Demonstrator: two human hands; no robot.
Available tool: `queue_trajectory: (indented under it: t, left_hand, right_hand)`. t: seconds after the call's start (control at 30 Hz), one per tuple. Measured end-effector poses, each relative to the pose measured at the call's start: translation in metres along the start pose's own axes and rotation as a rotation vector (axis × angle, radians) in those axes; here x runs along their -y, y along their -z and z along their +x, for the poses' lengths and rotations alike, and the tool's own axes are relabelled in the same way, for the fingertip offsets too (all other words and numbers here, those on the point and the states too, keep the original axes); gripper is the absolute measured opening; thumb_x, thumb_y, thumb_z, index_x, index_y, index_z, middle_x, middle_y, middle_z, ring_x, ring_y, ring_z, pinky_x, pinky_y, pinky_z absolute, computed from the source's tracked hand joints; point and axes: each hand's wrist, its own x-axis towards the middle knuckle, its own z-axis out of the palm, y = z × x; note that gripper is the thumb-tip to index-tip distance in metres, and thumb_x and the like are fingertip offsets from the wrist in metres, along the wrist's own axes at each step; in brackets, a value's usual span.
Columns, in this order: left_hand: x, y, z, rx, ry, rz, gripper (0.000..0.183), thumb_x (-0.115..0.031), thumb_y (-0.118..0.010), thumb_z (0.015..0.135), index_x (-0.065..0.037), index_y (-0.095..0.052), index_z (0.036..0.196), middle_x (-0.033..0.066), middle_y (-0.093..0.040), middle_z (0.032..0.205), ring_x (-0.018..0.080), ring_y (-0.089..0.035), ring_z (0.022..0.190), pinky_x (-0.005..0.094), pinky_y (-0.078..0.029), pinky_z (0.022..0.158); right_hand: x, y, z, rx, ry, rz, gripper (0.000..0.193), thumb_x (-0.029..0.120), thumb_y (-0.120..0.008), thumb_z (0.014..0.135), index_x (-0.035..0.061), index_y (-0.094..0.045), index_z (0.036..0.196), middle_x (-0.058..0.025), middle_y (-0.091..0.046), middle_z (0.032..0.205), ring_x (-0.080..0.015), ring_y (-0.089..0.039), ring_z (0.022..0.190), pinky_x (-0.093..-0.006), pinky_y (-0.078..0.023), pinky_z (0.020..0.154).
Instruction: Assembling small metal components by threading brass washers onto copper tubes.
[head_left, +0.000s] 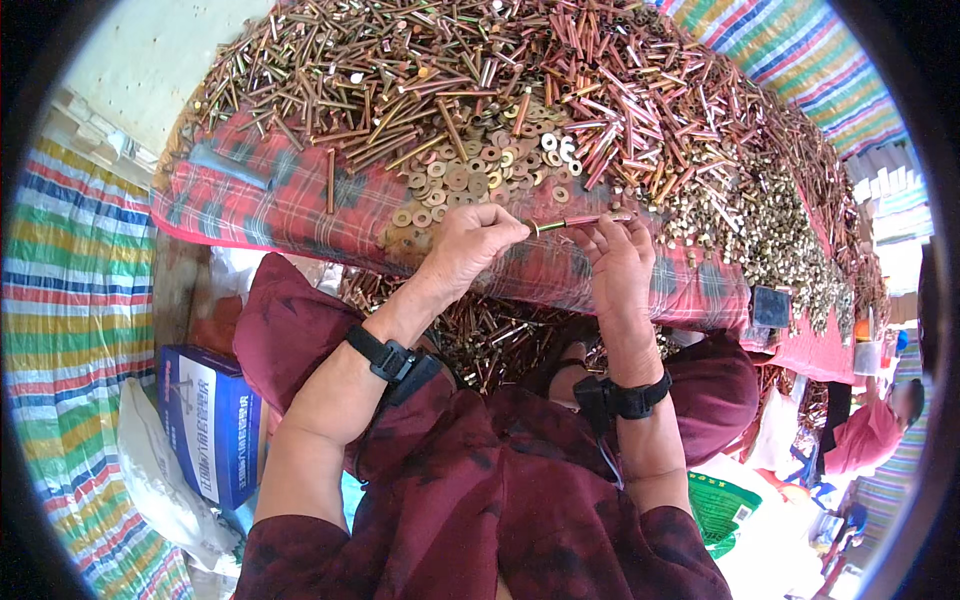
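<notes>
In front of me, over the plaid cloth, a slim copper-and-brass-coloured bolt [570,222] lies almost level between my hands. The fingers of my right hand [618,262] are closed around its right end. With thumb and forefinger my left hand [468,245] pinches a flat washer [534,229] at the bolt's left end; whether the washer is around the shank or only against it, I cannot tell. Just beyond the hands lie loose washers [470,178]. A pile of small nuts [750,215] spreads beyond my right hand, and long bolts [400,75] are heaped farther back.
A red plaid cloth [240,205] covers the work surface's near edge. More metal parts [490,345] lie below it, between my knees. A blue box [212,425] stands at left, a small dark square object [771,307] at right. Another person [865,435] is at far right.
</notes>
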Motion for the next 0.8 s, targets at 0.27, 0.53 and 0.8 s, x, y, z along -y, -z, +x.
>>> queue_trajectory:
  t: [0.27, 0.53, 0.8]
  left_hand:
    - [0.004, -0.008, -0.001, -0.142, -0.186, 0.209, 0.016, -0.019, -0.064, 0.085, -0.004, -0.063, 0.088, -0.0060, -0.052, 0.064, 0.0024, -0.043, 0.054, 0.0188, -0.031, 0.048]
    - [0.008, -0.008, -0.003, 0.048, 0.130, 0.009, 0.025, -0.032, -0.065, 0.088, -0.007, -0.065, 0.088, -0.0079, -0.047, 0.064, 0.0008, -0.038, 0.052, 0.0177, -0.025, 0.044]
    - [0.005, -0.002, 0.004, -0.051, 0.108, -0.099, 0.015, -0.019, -0.067, 0.085, -0.006, -0.064, 0.079, -0.0077, -0.044, 0.059, 0.0009, -0.032, 0.046, 0.0189, -0.020, 0.041]
  right_hand:
    - [-0.011, -0.007, -0.019, 0.073, -0.100, 0.016, 0.019, 0.002, -0.056, 0.088, 0.0026, -0.048, 0.105, -0.0065, -0.059, 0.091, -0.0180, -0.063, 0.079, -0.0344, -0.056, 0.074]
    - [-0.016, 0.006, -0.013, 0.135, 0.359, -0.933, 0.027, 0.018, -0.068, 0.084, -0.0017, -0.062, 0.101, -0.0169, -0.067, 0.090, -0.0272, -0.065, 0.076, -0.0341, -0.051, 0.067]
    - [-0.006, 0.047, 0.032, 0.172, 0.693, -1.568, 0.019, 0.015, -0.067, 0.081, 0.0027, -0.065, 0.096, -0.0207, -0.063, 0.097, -0.0369, -0.062, 0.085, -0.0342, -0.049, 0.073]
